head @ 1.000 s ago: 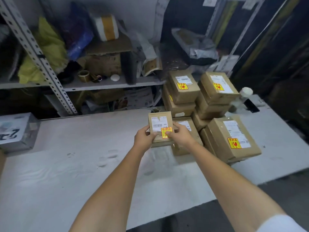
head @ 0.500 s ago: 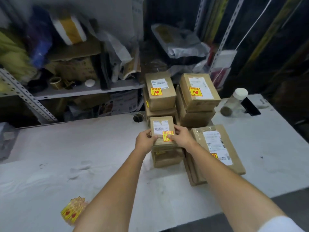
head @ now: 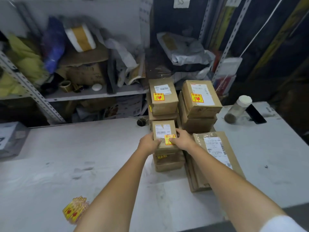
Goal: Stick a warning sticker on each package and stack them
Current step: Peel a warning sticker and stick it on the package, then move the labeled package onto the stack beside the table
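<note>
We have brought the small package (head: 164,133) from in front of the piles to just above a low box (head: 168,162). The view has dipped enough to show a fanned wad of spare stickers (head: 75,210) on the table (head: 50,156) by our left forearm.

The package's white shipping label carries a barcode and the letters "MX"; the smaller print is too blurred for us to read. At its near right corner sits the yellow warning sticker (head: 169,139), red-printed, partly covered by our right thumb. The two stacks behind, the back-left stack (head: 163,97) and the back-right stack (head: 200,97), show the same yellow sticker with a red broken-glass mark on their top boxes. A paper tag (head: 181,1) on the shelving above reads "55".

Our left hand (head: 148,143) grips the package's left edge with curled fingers. Our right hand (head: 184,139) clasps its right side, thumb pressed on the sticker. So the package lies between our two hands. We cannot tell whether it already rests on the low box. A large flat package (head: 215,148) lies just to the right, under our right forearm.
</note>
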